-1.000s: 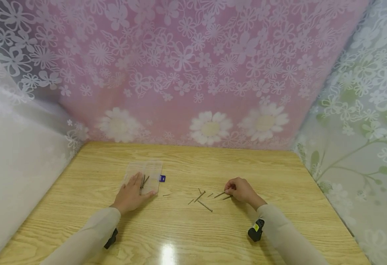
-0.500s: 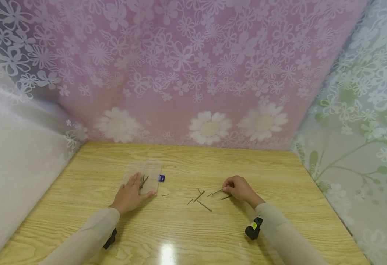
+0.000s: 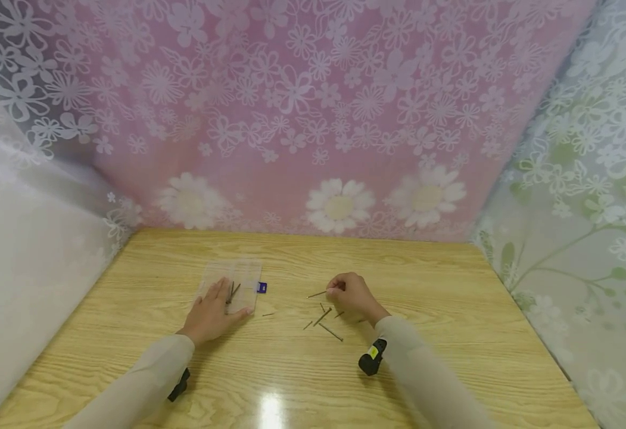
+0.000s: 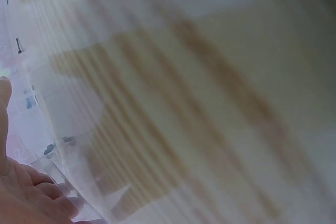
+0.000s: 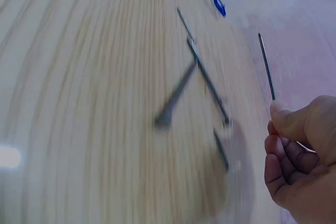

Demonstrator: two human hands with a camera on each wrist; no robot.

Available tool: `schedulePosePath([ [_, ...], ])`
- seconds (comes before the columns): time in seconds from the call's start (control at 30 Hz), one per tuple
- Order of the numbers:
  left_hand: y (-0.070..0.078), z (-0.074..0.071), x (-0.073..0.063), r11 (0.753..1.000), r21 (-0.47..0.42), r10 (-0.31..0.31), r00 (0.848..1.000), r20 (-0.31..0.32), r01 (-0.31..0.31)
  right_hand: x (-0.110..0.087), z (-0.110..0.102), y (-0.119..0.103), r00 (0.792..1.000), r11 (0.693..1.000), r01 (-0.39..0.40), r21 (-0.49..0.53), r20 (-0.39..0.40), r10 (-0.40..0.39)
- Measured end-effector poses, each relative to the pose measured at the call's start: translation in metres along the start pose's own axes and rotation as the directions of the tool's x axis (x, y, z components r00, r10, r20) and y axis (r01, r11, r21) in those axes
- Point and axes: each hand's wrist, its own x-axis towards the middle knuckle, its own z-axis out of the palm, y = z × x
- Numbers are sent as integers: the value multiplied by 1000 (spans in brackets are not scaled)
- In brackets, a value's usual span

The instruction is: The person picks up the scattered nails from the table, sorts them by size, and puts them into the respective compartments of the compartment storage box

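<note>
Nail (image 3: 317, 294) pinched, my right hand (image 3: 351, 293) has come nearer the clear box (image 3: 248, 275), so less gap is left; my left hand (image 3: 211, 314) rests there, thumb spread.

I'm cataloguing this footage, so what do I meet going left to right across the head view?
Left hand → blue latch → held nail → right hand → leaf-patterned curtain.

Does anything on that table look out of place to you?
Yes, slightly: one small nail lies alone beside the box, apart from the scattered nails nearer the right hand. It looks like a stray. I see nothing plainly damaged.
</note>
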Motion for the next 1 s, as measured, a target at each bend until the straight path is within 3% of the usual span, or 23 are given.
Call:
schedulePosePath([
  [0.27, 0, 0, 1, 1000, 4, -4, 1000, -4, 4, 17, 26, -29, 1000, 1000, 7, 19, -21, -6],
  [0.43, 1, -1, 0, 1000, 2, -5, 1000, -5, 5, 24, 41, -47, 998, 994, -47, 94, -37, 51],
  [0.57, 1, -1, 0, 1000, -4, -8, 1000, 1, 8, 30, 51, -60, 991, 972, -119, 201, -36, 129],
  [0.67, 1, -1, 0, 1000, -4, -12, 1000, 5, 12, 34, 58, -69, 982, 926, -174, 336, -16, 190],
  [0.8, 0, -1, 0, 1000, -7, -13, 1000, 4, 13, 41, 67, -78, 965, 814, -240, 529, 39, 259],
  [0.9, -1, -1, 1, 1000, -10, -12, 1000, 6, 13, 45, 74, -82, 955, 751, -269, 604, 66, 289],
  [1.0, -1, -2, 1, 1000, -3, -8, 1000, 3, 8, 50, 82, -87, 952, 719, -263, 644, 53, 301],
])
